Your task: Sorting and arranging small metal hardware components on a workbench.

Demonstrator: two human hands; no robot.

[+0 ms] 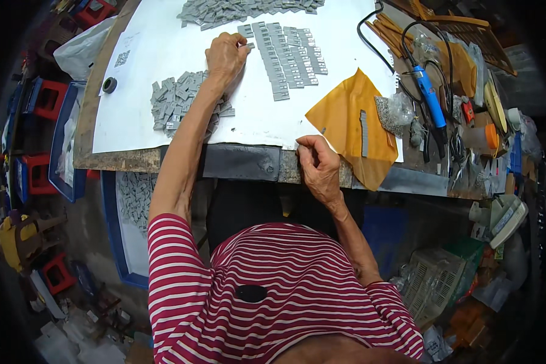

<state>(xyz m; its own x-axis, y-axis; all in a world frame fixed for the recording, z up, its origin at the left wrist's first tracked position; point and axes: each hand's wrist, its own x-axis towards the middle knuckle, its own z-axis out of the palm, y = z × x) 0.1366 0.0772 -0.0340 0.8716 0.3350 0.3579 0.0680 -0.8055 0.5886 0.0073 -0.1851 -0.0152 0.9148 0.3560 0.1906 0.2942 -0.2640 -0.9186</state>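
A bench [116,161] bears paper [126,115]; on that lie grey pieces [177,100], a ring [109,85], an orange sheet [340,118]; beside it, a blue tool [429,97].

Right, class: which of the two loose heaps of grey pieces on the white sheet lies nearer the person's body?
The lower-left heap, partly covered by the left forearm; the other heap lies at the picture's top.

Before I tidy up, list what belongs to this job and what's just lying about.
Probably in the job:
rows of gray pieces, left hand beside
loose gray pile
white sheet underneath
orange sheet

Probably lying about:
black ring
wooden slats
blue tool, not held
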